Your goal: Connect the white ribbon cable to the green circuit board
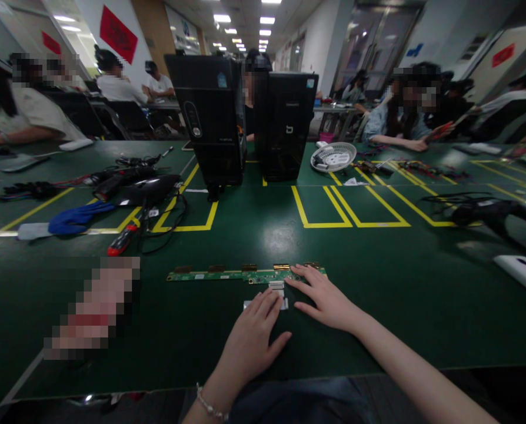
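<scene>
A long, narrow green circuit board (pixel 227 275) with brown-gold flex tabs along its far edge lies flat on the green table in front of me. My right hand (pixel 325 297) is open, fingers spread, its fingertips resting on the right part of the board. From the board's near side a white flat ribbon cable (pixel 277 286) runs toward me. Over that cable lies my left hand (pixel 256 330), palm down with fingers stretched and thumb apart. It covers most of a flat white-silver piece (pixel 246 305) at the cable's near end, so I cannot tell its full shape.
Two black computer towers (pixel 214 123) (pixel 287 126) stand at the back. Left are a red-black screwdriver (pixel 124 238), a blue glove (pixel 77 218), tangled cables (pixel 130 176) and a pixelated patch. A white basket (pixel 333 158) and black cabling (pixel 479 209) lie right. Several people sit around.
</scene>
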